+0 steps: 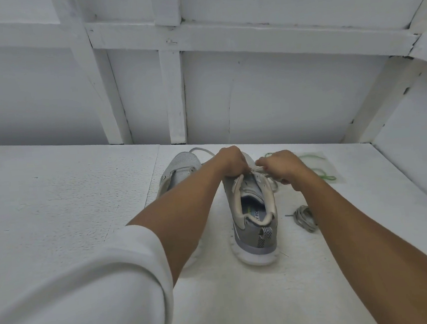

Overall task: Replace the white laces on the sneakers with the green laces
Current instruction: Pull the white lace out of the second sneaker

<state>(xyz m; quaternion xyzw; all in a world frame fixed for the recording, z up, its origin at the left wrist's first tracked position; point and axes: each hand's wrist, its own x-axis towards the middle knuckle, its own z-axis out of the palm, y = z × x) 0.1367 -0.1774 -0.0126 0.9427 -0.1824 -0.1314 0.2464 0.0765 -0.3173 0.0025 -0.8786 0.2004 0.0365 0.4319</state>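
— While your two hands crowd over the lacing of the near sneaker (254, 225), what is hidden?

— Its eyelets and toe. Your left hand (233, 160) grips the front of the upper, fingers (242, 169) curled down over it; whether they also hold lace cannot be told. Your left forearm crosses the far sneaker (180, 168), so only its toe half shows. A loose lace end (201, 151) curls on the table (56, 201) behind it. The white sleeve (89, 289) at lower left is cut off by the frame.

— Where does the white lace lie relative to your fingers?

— A short span of white lace (257, 170) runs between the hands, at the top of the tongue. Your right hand (284, 167) seems to pinch it between thumb and forefinger, the other fingers folded under. A strand loops out beneath that hand, against the right side of the collar.

— What surrounds the work?

— Green laces (320, 172) lie beyond your right wrist on a clear wrapper (335, 166), apart from the sneaker. A coiled pale lace (303, 217) lies just right of the heel, partly covered by your right forearm. Behind the table stands a white panelled wall (278, 91).
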